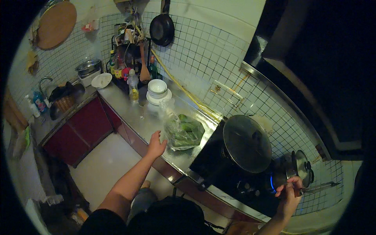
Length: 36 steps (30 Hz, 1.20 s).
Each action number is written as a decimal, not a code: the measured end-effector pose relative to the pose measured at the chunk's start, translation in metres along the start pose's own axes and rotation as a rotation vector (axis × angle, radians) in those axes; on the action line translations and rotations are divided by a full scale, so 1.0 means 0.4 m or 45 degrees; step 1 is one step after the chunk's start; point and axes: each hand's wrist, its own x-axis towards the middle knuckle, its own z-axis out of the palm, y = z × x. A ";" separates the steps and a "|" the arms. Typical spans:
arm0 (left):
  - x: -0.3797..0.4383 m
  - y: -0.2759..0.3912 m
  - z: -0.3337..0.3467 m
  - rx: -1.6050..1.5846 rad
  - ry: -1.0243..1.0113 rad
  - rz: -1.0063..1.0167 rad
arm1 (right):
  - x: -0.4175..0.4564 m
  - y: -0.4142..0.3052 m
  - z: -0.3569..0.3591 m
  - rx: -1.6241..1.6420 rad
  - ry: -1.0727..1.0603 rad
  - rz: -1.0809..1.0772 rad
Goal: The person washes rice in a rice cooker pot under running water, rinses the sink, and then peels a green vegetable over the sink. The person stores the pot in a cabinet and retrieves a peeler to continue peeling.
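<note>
My left hand [156, 145] is open over the front edge of the metal countertop [126, 101], fingers apart. Just right of it lies a clear plastic bag [173, 133] with green vegetables [186, 126] inside. At the right, my right hand [289, 191] is closed at the dark handle of a long, thin metal utensil [318, 188], probably a knife, which points right. Near those fingers a blue burner flame [272, 182] burns under a pot with a glass lid [302, 166]. A large lidded pan [246, 144] stands on the black gas stove [217, 173].
White bowls [157, 87], an oil bottle [133, 85] and a white dish [101, 80] stand farther along the counter. A yellow hose [179, 88] runs by the tiled wall. The range hood [311, 73] overhangs the stove. A frying pan [162, 29] hangs on the wall.
</note>
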 end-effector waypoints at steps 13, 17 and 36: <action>0.436 0.013 0.023 0.282 -0.709 0.532 | 0.103 0.174 0.788 0.028 -0.659 0.463; 0.405 0.042 -0.027 0.130 -0.548 0.464 | 0.255 0.472 0.950 -0.718 -0.731 0.531; 0.475 -0.082 -0.413 -1.193 -0.826 -0.330 | 0.362 0.221 1.140 -0.124 -0.892 0.529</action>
